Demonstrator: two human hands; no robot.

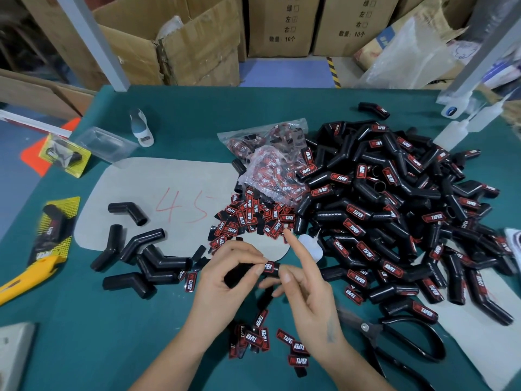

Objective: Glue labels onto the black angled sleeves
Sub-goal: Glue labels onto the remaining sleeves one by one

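1. Sleeve (248, 273), black, angled, smooth rubbery tube, held above the green felt table (98, 334); red-black label (269, 267) sits near its right end.
2. Left hand (225, 280) curls round the sleeve, thumb on the label edge.
3. Right hand (304, 283) just beside it, index finger raised straight, other fingertips touching the sleeve end; whether they pinch it, cannot tell.
4. Loose labels (248, 218) scattered behind the hands; labelled sleeves heap (394, 210) right; unlabelled sleeves (146, 258) left.
5. Black scissors (394, 342) lie beside the right wrist.
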